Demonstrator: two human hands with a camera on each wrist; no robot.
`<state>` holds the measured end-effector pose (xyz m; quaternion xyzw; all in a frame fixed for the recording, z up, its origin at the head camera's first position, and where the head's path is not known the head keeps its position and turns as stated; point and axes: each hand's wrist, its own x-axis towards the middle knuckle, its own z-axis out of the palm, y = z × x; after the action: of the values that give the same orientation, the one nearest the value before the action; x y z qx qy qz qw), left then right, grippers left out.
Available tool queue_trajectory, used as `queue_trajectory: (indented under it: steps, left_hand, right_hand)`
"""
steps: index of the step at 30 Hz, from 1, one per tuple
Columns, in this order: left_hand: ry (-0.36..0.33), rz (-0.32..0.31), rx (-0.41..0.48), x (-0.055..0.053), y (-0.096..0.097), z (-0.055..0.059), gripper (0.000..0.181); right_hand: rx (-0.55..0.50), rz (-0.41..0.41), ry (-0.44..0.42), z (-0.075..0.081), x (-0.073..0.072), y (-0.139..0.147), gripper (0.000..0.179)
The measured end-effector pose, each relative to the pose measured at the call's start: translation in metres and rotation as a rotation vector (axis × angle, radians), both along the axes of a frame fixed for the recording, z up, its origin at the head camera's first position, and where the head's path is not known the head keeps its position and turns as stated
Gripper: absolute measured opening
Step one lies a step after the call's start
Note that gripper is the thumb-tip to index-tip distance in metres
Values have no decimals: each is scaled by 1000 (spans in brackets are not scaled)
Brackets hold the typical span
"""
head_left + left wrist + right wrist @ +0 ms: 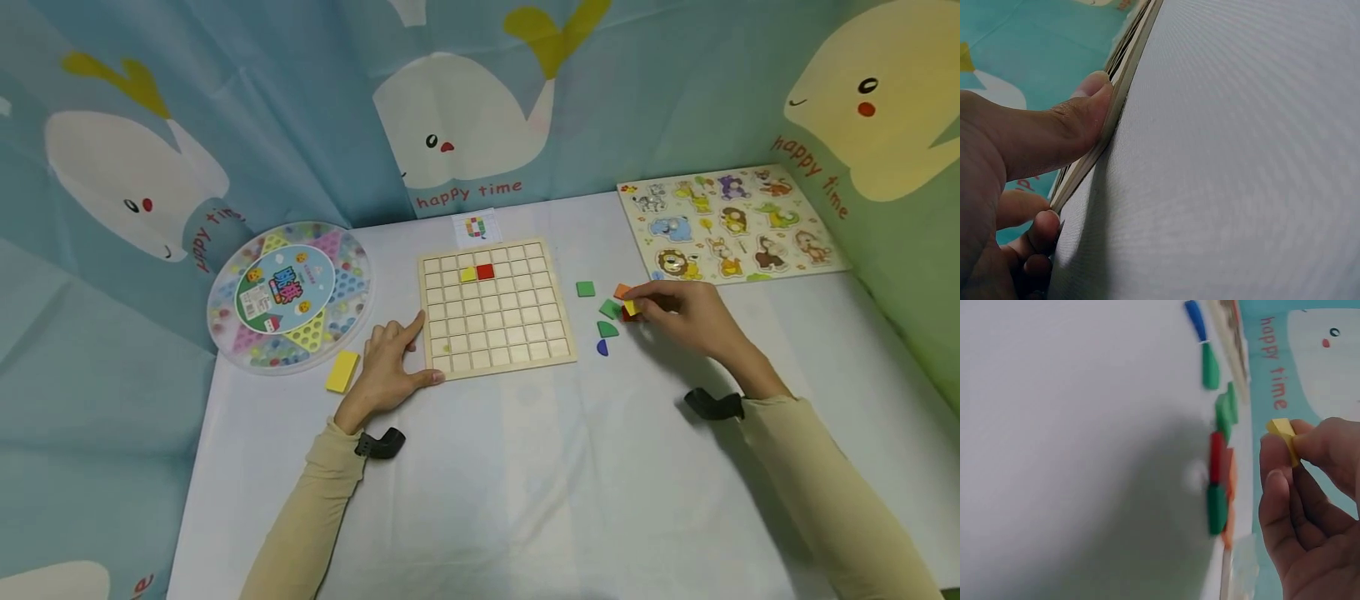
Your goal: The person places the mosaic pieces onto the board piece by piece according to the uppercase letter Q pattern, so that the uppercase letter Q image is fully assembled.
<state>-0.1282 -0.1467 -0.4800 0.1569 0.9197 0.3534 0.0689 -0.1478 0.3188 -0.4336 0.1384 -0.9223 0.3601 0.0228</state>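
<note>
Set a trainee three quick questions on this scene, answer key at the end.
1. What colour is the piece pinched in the right hand: (a) blue, (b) yellow or (c) green?
2. True or false: the left hand touches the grid board.
3. Fill in: in the head view, just right of the yellow tile on the grid board is a ____.

Key: 1. (b) yellow; 2. true; 3. red tile.
</note>
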Motion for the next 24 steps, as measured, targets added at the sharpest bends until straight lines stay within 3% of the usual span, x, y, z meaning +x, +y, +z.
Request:
queue_trajectory:
  steps: [5, 11, 15, 24]
  left_hand:
    - [-7, 0, 9, -1, 1, 1, 104]
    - [-27, 6, 6, -1, 1, 2, 104]
    - [-19, 5, 11, 0, 0, 2, 103]
    - [-4, -1, 14, 1, 0, 2, 102]
  right_hand:
    - [-105, -3, -116, 3, -10, -11, 24]
    - [-126, -20, -201, 1, -22, -26, 32]
    - [-112, -21, -221, -1, -29, -38, 33]
    - [-113, 61, -195, -9, -47, -65, 36]
